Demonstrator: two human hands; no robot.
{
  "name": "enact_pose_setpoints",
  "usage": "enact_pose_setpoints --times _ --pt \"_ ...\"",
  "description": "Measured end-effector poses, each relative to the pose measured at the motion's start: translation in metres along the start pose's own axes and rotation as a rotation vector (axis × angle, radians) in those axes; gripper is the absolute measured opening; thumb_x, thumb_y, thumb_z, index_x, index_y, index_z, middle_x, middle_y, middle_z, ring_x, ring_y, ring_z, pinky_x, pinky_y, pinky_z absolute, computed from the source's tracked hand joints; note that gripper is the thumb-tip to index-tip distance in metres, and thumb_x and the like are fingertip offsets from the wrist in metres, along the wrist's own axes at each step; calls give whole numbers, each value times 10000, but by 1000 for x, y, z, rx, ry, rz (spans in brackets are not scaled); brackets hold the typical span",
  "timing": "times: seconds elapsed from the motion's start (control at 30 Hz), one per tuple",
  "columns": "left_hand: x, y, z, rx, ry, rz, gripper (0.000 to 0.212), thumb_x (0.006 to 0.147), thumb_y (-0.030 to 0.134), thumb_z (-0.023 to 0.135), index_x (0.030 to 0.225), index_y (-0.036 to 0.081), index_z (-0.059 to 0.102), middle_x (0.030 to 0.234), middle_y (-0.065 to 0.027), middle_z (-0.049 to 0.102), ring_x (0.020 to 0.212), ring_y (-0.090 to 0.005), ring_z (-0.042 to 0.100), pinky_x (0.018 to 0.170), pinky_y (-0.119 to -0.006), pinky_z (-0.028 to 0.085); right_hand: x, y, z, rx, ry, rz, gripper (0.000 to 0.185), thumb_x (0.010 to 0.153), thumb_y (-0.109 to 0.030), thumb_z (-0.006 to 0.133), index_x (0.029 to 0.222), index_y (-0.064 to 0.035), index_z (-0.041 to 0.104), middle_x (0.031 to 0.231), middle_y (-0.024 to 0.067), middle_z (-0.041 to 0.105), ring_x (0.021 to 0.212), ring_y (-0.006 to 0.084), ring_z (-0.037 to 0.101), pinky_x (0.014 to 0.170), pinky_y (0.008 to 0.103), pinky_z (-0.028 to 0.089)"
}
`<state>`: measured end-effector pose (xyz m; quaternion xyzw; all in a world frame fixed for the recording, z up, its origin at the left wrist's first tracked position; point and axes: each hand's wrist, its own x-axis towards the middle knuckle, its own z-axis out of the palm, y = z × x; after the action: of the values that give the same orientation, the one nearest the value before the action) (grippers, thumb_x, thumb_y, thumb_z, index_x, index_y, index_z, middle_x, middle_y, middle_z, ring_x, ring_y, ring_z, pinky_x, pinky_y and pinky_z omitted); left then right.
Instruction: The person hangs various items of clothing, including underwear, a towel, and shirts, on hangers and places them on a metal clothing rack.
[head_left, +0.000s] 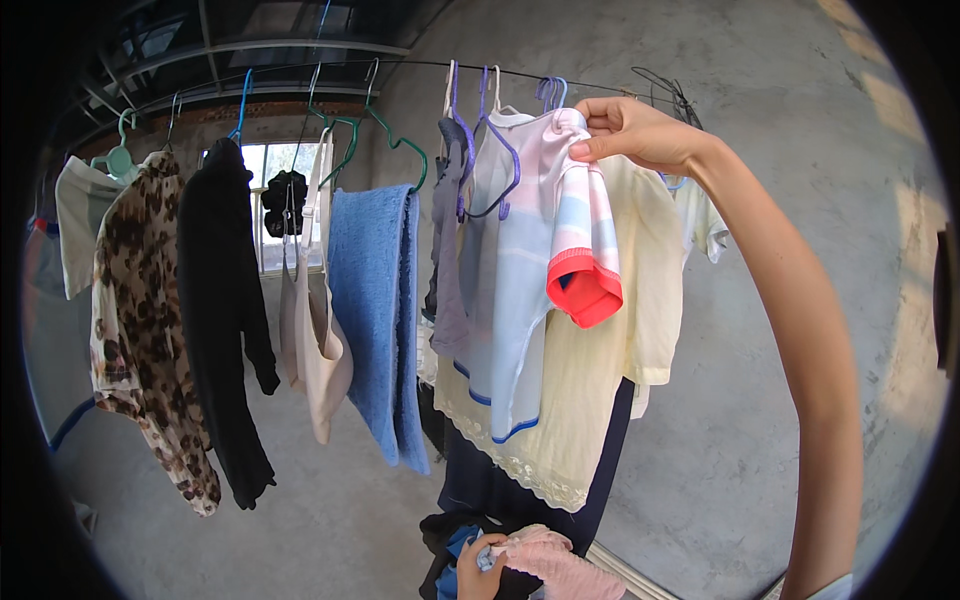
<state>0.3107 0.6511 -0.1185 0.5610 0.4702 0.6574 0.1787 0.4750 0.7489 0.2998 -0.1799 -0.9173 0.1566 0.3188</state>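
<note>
My right hand (637, 139) is raised at the line and pinches the shoulder of a striped short-sleeved shirt (517, 255) in pink, white and pale blue, with a red sleeve cuff. Beside its collar hangs a purple hanger (514, 161). Low in the picture, my left hand (480, 566) grips a bundle of clothes, among them a crinkled pink garment (559, 562) and blue and black cloth. Behind the striped shirt hangs a cream dress (652, 285) with a lace hem.
A thin line (427, 63) crosses the view. On it hang a blue towel (371, 300), a beige bra (322, 352), a black long-sleeved top (217, 300), a leopard-print shirt (150, 300) and a grey garment (450, 292). A concrete wall (735, 315) stands at the right.
</note>
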Motion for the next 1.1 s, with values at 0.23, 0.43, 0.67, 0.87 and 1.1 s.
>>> enact_pose_setpoints --times 0.23,0.43,0.67,0.87,1.1 --pt "-3 -5 0 -3 -8 -8 198 625 -35 469 817 12 481 781 -96 510 749 -199 478 676 -260 363 -17 0 13 -345 124 -102 242 602 -106 601 765 -13 448 863 49 466 790 123 445 737 237 336" --pt "-2 -4 -1 -2 7 32 194 628 -28 479 817 13 481 785 -93 508 756 -196 473 679 -262 360 -30 -8 30 -595 284 -261 210 614 -26 539 794 14 440 874 75 481 788 196 459 743 289 351" --pt "-2 -7 -1 -34 6 3 194 627 -28 479 818 10 482 778 -93 508 746 -195 474 674 -262 360 -45 0 38 -762 386 -209 233 618 -30 522 833 19 445 924 126 483 801 257 468 666 308 385" --pt "5 -10 -2 -82 5 30 191 625 -29 472 811 9 483 769 -93 509 744 -191 474 666 -259 362 -52 -3 29 -892 312 -327 195 575 -74 591 737 -21 497 1170 142 245 1008 282 341 799 320 315" --pt "9 -17 -6 -42 -11 79 190 629 -24 467 815 13 485 771 -91 512 736 -189 478 659 -260 365 -44 8 41 -1274 725 -276 83 565 -78 565 594 -20 514 1189 120 219 1098 238 201 893 360 168"
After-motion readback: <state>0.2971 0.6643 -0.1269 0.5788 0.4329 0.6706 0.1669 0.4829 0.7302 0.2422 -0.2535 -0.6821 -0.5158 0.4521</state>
